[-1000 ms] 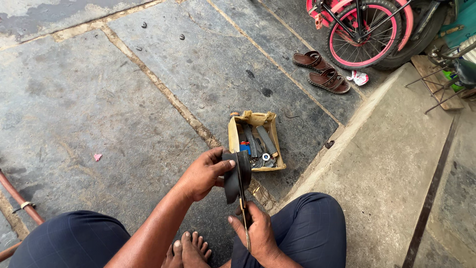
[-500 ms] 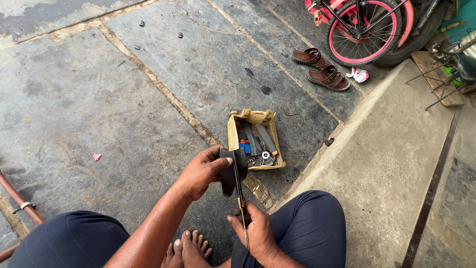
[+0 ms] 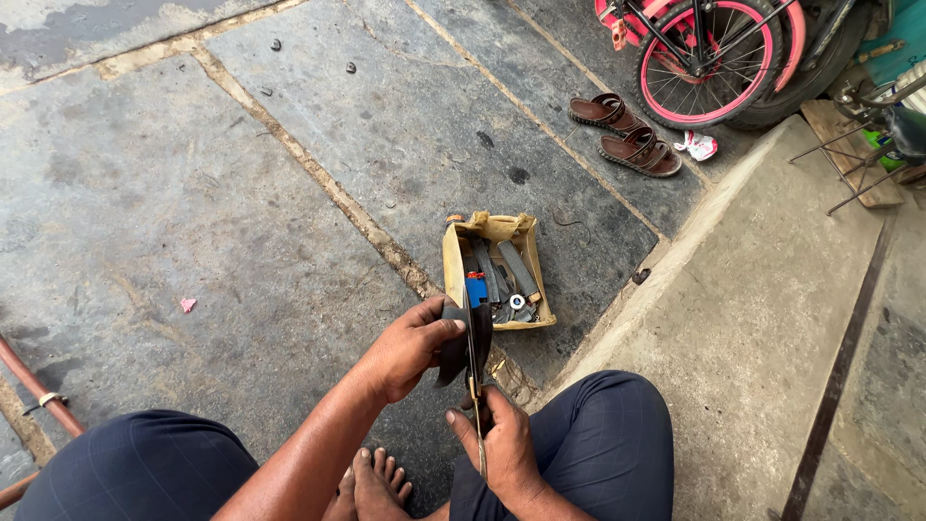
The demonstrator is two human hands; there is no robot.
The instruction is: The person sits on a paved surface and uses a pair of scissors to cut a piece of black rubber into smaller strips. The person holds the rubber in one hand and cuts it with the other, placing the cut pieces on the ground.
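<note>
My left hand [image 3: 405, 347] grips a strip of black rubber [image 3: 455, 349] and holds it upright between my knees. My right hand [image 3: 502, 446] is closed around the handles of a pair of scissors [image 3: 474, 359]. The blades point away from me and lie against the rubber strip. Just beyond the rubber sits a small open cardboard box [image 3: 451, 270] with several tools and small parts inside. My bare foot [image 3: 374, 482] shows below my hands.
I sit on grey stone paving beside a raised concrete step [image 3: 772, 318]. A pair of brown sandals [image 3: 625, 130] lies at the far right near a pink child's bicycle [image 3: 714, 48]. A copper pipe [image 3: 34, 391] runs along the left edge.
The rubber strip has turned a little in my left hand, and the scissors have moved up along it. Both hands stay in about the same place.
</note>
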